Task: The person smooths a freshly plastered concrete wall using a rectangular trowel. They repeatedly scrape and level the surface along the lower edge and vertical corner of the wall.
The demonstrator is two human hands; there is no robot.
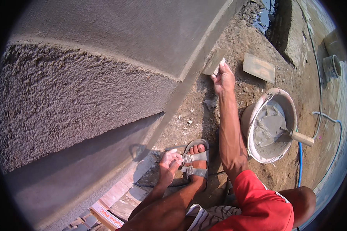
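My right hand (223, 79) is closed on the pale handle of a flat, grey plastering trowel (213, 62). The blade is up against the lower strip of the cement-rendered wall (196, 63), near the ground. My left hand (169, 166) hangs beside my sandalled foot (196, 163), its fingers loosely bent and apart, with nothing visible in them. White residue coats the fingertips of both hands. To the right of my right forearm stands a bucket (251, 127) of wet grey mortar (264, 115). A pointed trowel with a wooden handle (301, 138) rests in it, the handle over the rim.
A flat rectangular board (259, 68) lies on the dirt beyond the bucket. Blue hose (300, 165) and a dark cable run along the right side. Another bucket (331, 67) sits far right. Rough plaster (77, 100) covers part of the wall; a long box (106, 216) lies lower left.
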